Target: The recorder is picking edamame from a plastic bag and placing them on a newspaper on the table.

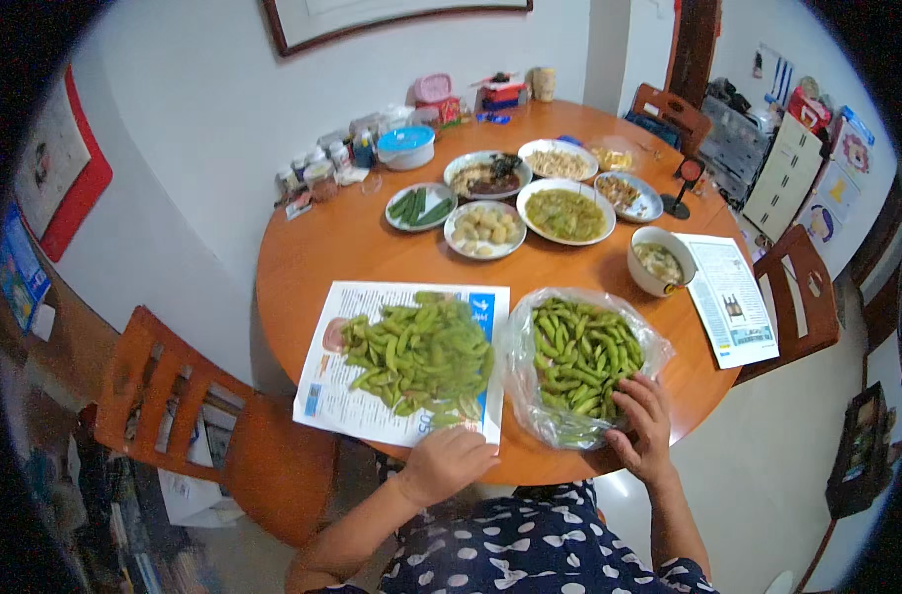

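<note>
Polka-dot clothing [500,544] fills bottom centre; your left grip [449,463], curled, hold unclear, sits below green pods [406,351] on printed newspaper [320,396], centre left; your right grip [644,426], spread, touches the pod bag [532,411], centre right.

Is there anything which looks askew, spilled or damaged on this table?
No spill or damage shows. The white printed newspaper sheet on the right looks askew: its outer corner sticks out beyond the round orange-brown wooden table.
</note>
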{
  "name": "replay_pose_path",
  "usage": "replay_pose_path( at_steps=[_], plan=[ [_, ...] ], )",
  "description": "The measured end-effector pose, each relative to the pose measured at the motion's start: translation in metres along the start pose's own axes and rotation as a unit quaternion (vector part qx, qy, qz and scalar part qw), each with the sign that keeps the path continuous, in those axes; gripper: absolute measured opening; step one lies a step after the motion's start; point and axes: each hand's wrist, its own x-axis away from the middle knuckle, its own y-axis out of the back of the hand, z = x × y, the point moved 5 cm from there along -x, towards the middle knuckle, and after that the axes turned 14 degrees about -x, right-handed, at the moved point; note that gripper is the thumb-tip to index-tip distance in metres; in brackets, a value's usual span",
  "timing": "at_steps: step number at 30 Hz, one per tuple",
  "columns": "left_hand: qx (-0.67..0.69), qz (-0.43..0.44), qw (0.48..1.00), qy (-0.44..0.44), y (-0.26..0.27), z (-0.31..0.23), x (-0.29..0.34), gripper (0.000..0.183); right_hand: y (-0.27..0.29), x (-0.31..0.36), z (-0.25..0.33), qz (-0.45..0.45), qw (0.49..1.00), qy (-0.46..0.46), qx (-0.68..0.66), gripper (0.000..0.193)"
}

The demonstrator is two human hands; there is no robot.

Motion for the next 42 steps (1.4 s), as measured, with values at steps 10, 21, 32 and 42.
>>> replay_pose_path(
  at_steps=[10,21,32,42],
  plan=[
    [-0.158,-0.13,0.945,0.256,0.053,0.09,-0.052,0.04,0.005,0.0,0.003,-0.07,0.995,0.069,0.035,0.058],
    [-0.153,-0.055,0.959,0.23,0.03,0.12,-0.076,0.035,0.011,0.004,0.005,-0.13,0.99,0.061,-0.011,0.046],
    [-0.013,-0.068,0.946,0.318,0.051,0.114,-0.07,0.031,0.003,-0.005,0.009,-0.06,0.997,0.04,0.028,0.041],
    [0.045,-0.051,0.986,0.152,0.019,0.038,-0.12,0.029,-0.001,-0.079,0.075,-0.058,0.99,0.122,-0.031,0.036]
  ],
)
